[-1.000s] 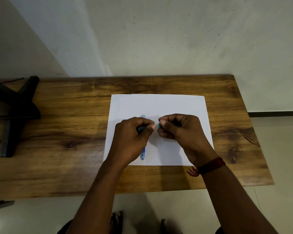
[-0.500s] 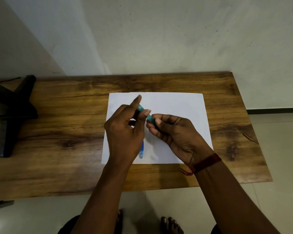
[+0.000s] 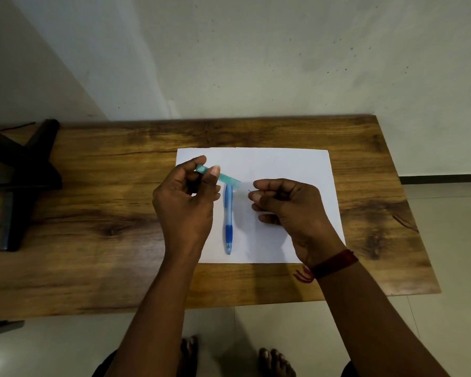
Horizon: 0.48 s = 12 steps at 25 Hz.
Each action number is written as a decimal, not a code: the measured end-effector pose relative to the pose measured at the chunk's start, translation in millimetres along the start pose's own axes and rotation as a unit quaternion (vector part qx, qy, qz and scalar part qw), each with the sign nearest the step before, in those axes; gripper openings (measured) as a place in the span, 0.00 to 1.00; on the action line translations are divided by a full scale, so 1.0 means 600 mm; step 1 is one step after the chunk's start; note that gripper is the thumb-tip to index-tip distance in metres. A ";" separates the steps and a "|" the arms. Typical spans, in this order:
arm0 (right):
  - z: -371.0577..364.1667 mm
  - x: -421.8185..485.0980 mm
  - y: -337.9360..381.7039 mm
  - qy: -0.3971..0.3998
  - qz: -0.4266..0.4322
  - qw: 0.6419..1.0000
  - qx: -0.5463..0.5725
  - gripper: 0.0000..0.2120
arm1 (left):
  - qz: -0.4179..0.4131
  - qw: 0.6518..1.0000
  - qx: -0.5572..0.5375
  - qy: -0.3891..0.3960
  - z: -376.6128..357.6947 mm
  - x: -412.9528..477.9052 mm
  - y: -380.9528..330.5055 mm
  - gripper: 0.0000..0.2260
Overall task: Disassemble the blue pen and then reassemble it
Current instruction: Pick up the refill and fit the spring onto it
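My left hand (image 3: 186,202) pinches a short teal-blue pen barrel piece (image 3: 225,177) between thumb and fingers, holding it tilted above the white paper (image 3: 288,164). My right hand (image 3: 286,205) is a little to the right, its fingers closed on a small thin part whose dark tip (image 3: 249,190) pokes out; the rest is hidden in the fingers. The two hands are apart. A blue pen (image 3: 228,221) with a dark blue grip lies on the paper between my hands, pointing toward me.
The paper rests on a wooden table (image 3: 93,213) against a pale wall. A black stand (image 3: 19,180) sits at the table's left end. Bare feet show on the floor below the table's near edge.
The hands were together on the teal piece; they have pulled apart. The left keeps the barrel piece, the right has drawn away to the right with a thin part.
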State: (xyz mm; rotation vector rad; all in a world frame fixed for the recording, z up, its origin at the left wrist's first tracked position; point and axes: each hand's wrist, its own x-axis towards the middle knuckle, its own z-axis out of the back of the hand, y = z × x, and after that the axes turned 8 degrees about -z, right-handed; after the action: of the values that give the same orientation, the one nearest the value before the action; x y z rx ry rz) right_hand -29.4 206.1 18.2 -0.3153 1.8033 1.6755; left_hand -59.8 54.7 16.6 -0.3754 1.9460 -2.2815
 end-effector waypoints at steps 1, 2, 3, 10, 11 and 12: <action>-0.001 0.001 -0.002 -0.051 0.035 0.997 -0.052 0.07 | 0.021 1.000 -0.017 -0.012 0.000 0.002 0.000 0.11; -0.003 0.001 -0.005 -0.107 0.078 0.985 -0.110 0.07 | 0.045 0.998 -0.038 -0.022 0.001 0.003 0.001 0.10; -0.005 0.000 -0.008 -0.159 0.120 0.966 -0.167 0.08 | 0.068 0.995 -0.062 -0.027 0.000 0.005 0.002 0.09; -0.022 -0.012 -0.019 -0.296 0.228 0.879 -0.297 0.10 | 0.090 0.993 -0.072 -0.010 -0.011 -0.006 0.005 0.10; -0.025 -0.012 -0.021 -0.299 0.234 0.872 -0.308 0.11 | 0.087 0.994 -0.063 -0.010 -0.010 -0.005 0.007 0.10; -0.027 -0.012 -0.024 -0.302 0.240 0.866 -0.318 0.12 | 0.084 0.995 -0.053 -0.010 -0.009 -0.004 0.008 0.10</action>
State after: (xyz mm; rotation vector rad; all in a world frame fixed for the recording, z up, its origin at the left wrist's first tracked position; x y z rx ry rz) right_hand -20.3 186.4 10.9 0.3995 0.8588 2.3553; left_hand -59.0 59.6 10.8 -0.2331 2.0110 -2.0706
